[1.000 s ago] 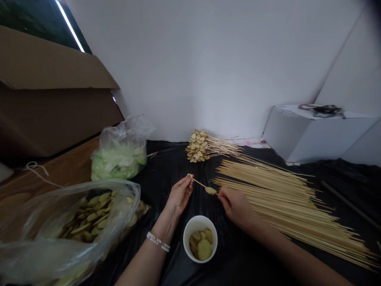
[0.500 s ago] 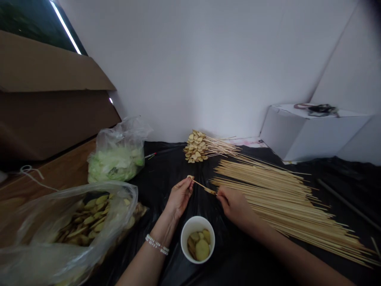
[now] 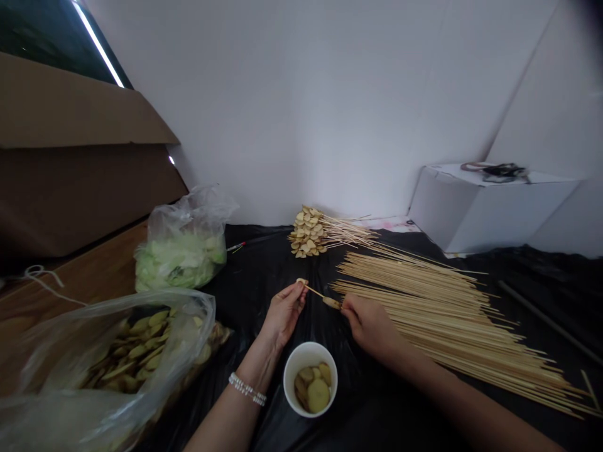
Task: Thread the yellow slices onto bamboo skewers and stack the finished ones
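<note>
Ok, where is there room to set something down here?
There's bare black plastic sheet between the bag of green leaves and the left hand, and another patch right of the white cup. Loose bamboo skewers crowd the right side.

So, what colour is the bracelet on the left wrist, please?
The bracelet is white, clearest in the head view.

A clear plastic bag of pale green leaves [image 3: 181,263] sits on black plastic sheeting [image 3: 254,263] near a brown cardboard box [image 3: 70,182]; a white box [image 3: 490,210] stands by the wall, a tangled dark cord [image 3: 497,171] on top.
</note>
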`<state>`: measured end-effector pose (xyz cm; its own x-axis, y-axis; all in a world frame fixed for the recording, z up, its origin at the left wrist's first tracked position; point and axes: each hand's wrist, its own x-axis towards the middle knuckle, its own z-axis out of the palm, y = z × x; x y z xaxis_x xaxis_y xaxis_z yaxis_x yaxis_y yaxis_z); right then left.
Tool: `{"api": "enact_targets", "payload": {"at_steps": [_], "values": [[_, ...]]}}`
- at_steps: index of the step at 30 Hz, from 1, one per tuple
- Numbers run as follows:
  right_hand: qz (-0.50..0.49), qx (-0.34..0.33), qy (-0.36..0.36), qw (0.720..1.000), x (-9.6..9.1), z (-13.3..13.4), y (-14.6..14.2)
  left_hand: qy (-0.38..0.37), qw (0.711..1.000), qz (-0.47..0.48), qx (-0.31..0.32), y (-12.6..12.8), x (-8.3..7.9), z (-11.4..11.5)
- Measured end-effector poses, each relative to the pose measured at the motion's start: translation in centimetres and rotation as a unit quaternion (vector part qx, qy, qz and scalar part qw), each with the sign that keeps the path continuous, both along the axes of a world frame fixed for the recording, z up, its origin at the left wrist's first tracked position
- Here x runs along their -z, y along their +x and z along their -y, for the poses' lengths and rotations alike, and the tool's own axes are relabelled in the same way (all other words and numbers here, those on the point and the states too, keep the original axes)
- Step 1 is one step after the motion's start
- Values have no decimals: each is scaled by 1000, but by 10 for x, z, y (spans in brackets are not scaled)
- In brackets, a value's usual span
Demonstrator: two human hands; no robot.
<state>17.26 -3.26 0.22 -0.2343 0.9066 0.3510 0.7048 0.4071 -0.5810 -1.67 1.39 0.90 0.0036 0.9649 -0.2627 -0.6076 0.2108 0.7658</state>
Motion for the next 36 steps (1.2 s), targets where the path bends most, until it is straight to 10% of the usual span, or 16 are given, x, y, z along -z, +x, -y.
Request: {"api": "enact_targets", "payload": {"at_steps": [36], "values": [[-34, -39, -65, 997, -5, 2, -4, 10, 1000, 15, -2, -7, -4, -2]]}}
